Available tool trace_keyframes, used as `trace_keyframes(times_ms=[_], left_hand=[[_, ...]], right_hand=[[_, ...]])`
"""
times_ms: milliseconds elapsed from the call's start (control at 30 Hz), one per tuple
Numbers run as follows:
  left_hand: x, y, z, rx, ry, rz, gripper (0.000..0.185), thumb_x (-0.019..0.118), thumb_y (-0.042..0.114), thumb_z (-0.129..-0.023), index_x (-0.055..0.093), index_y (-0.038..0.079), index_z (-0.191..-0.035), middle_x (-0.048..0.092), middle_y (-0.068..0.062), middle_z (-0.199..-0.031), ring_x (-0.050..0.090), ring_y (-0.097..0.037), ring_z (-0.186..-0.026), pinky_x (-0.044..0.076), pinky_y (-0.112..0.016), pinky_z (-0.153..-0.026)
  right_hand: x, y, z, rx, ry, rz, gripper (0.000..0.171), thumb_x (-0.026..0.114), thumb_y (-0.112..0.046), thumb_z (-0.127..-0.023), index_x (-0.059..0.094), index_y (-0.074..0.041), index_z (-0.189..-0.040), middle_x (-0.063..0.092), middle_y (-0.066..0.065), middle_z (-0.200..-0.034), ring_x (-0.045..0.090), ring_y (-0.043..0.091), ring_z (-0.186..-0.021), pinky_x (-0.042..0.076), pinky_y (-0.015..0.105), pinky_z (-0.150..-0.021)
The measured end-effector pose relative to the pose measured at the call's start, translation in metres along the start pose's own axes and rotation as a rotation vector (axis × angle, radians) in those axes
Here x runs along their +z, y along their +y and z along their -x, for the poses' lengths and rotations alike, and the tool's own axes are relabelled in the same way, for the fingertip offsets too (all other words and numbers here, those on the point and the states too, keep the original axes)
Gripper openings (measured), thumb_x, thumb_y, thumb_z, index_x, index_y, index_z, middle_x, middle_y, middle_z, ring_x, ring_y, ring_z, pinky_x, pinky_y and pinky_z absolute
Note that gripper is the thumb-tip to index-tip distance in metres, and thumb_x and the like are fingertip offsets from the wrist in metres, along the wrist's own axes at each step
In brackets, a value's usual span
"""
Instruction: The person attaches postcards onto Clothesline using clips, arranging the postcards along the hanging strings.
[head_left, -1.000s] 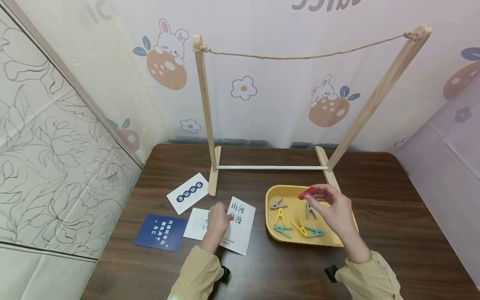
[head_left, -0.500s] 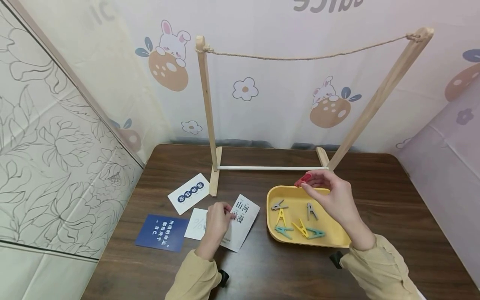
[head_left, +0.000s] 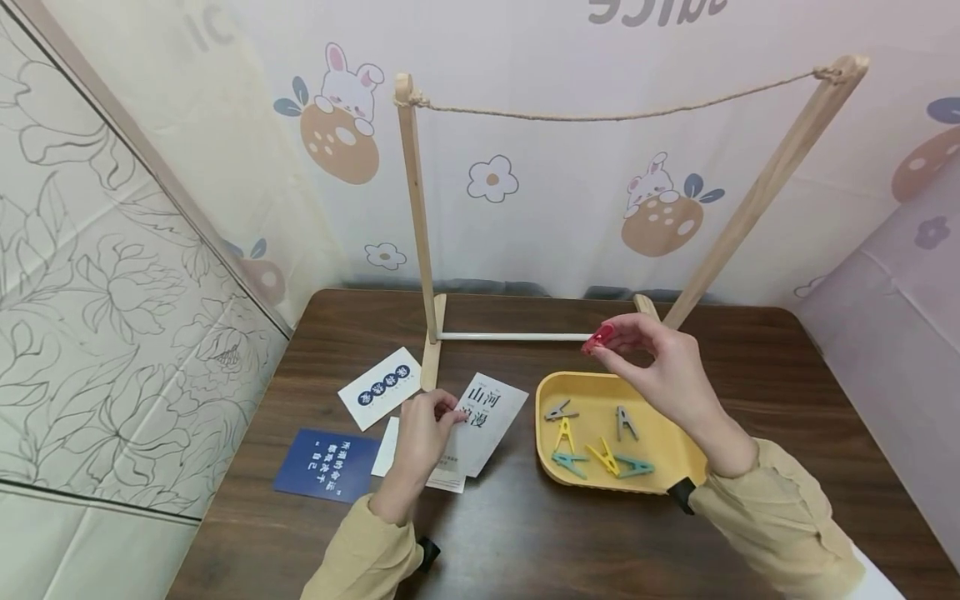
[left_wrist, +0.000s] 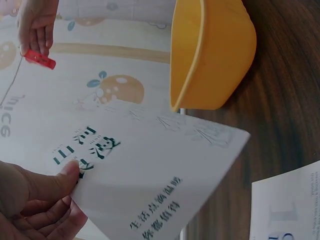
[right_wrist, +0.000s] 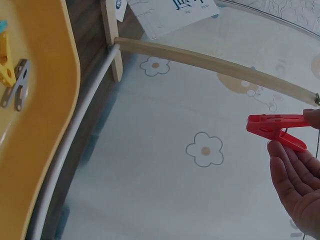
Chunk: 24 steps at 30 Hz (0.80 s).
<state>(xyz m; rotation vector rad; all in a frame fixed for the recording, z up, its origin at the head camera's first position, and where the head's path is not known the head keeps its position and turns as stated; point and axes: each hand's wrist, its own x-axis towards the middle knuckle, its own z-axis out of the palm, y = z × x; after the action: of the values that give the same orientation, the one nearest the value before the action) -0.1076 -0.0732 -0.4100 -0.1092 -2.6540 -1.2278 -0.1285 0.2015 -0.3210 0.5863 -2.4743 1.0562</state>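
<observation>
1. Red plastic clothespin (head_left: 600, 337) is pinched between thumb and fingertips of the right hand (head_left: 652, 367), which has climbed from just over the yellow tray (head_left: 547, 392) to beside the wooden rack's (head_left: 417, 217) lower rail.
2. White printed card (head_left: 483, 412) is pinched at its edge by the left hand (head_left: 420, 433) and has tilted up off the table (head_left: 525, 533).
3. Judging by this, peg and card are heading for the twine (head_left: 600, 115) at 12 o'clock.
4. Five pegs lie in the tray; a blue card (head_left: 322, 465) sits at 9 o'clock.

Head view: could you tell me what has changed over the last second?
The right hand carried the red clothespin up and away from the yellow tray. The left hand lifted the white card off the table. Rack, other cards and pegs stayed.
</observation>
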Motion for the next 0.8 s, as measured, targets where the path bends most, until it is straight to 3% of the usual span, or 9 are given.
trace_keyframes(times_ms=[367, 567, 800], left_hand=[[-0.012, 0.01, -0.014, 0.089, -0.002, 0.097, 0.012, 0.072, 0.003, -0.071, 0.06, 0.003, -0.067, 0.061, -0.004, -0.064, 0.054, -0.01, -0.057, 0.044, -0.021, -0.05], [-0.015, 0.013, -0.027, 0.127, 0.002, 0.12, 0.01, 0.07, 0.003, -0.073, 0.06, 0.003, -0.07, 0.062, -0.006, -0.069, 0.057, -0.012, -0.062, 0.047, -0.023, -0.055], [-0.022, 0.017, -0.042, 0.138, 0.015, 0.153, 0.009, 0.069, 0.003, -0.074, 0.061, 0.001, -0.073, 0.062, -0.007, -0.071, 0.058, -0.015, -0.066, 0.05, -0.025, -0.058]], right_hand=[[-0.006, -0.017, -0.026, -0.117, -0.03, -0.035, 0.026, 0.072, -0.004, -0.072, 0.06, -0.006, -0.096, 0.066, -0.002, -0.084, 0.061, 0.005, -0.075, 0.046, 0.015, -0.069], [-0.006, -0.023, -0.033, -0.161, -0.035, 0.018, 0.03, 0.072, -0.004, -0.072, 0.059, -0.003, -0.099, 0.065, 0.0, -0.087, 0.06, 0.009, -0.077, 0.044, 0.013, -0.071], [-0.007, -0.031, -0.047, -0.181, -0.047, 0.058, 0.032, 0.072, -0.003, -0.072, 0.059, -0.001, -0.101, 0.064, 0.004, -0.088, 0.062, 0.016, -0.079, 0.048, 0.026, -0.072]])
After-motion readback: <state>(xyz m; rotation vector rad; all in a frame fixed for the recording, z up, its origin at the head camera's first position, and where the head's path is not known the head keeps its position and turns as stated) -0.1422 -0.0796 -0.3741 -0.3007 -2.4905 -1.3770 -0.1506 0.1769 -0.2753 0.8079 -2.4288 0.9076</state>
